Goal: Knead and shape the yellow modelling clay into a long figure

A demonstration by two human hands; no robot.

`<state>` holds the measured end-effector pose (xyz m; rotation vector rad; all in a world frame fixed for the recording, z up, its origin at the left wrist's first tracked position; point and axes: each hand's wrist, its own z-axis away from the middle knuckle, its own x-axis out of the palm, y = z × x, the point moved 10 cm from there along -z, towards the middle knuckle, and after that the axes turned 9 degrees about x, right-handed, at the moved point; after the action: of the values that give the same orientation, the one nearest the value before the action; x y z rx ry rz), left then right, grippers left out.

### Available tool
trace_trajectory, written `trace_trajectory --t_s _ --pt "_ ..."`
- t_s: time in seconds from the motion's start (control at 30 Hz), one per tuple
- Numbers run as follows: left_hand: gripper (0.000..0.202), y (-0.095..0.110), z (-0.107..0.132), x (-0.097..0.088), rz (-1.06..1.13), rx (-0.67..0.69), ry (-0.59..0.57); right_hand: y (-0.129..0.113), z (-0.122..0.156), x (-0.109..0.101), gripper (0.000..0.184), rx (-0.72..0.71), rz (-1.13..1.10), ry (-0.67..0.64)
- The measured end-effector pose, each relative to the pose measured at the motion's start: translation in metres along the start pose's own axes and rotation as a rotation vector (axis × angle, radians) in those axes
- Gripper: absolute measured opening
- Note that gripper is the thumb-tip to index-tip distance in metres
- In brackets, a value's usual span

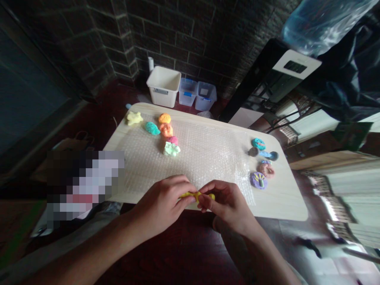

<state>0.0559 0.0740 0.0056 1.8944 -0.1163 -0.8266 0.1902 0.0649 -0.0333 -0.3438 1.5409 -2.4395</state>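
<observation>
My left hand (162, 206) and my right hand (225, 205) pinch a yellow strip of foam clay (197, 195) between their fingers, above the near edge of the bubble wrap (192, 158). The wrap lies on a pale wooden table (285, 198). Beyond my hands sits a loose group of soft clay lumps in pale yellow (134, 118), teal (152, 128), orange (164, 118), coral (166, 130), pink (173, 140) and pale green (171, 149). At the right stand decorated pieces in teal (258, 143), blue-grey (263, 154), pink (265, 169) and purple (258, 180).
A white plastic bin (163, 85) and two clear lidded boxes (187, 92) stand on the floor beyond the table, against a dark brick wall (178, 31). A pixelated blurred patch (86, 184) covers the table's left side. A black stand (267, 75) rises at the right.
</observation>
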Motion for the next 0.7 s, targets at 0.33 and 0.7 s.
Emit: trace_trajectory --t_s 0.33,0.7 --pt "0.012 -0.003 0.001 0.005 0.02 -0.042 -0.071 -0.014 0.008 -0.007 0.017 -0.097 0.086 0.052" --pt "0.02 0.004 0.0 0.009 -0.029 0.034 -0.096 -0.023 0.011 -0.006 0.016 -0.194 0.174 0.069"
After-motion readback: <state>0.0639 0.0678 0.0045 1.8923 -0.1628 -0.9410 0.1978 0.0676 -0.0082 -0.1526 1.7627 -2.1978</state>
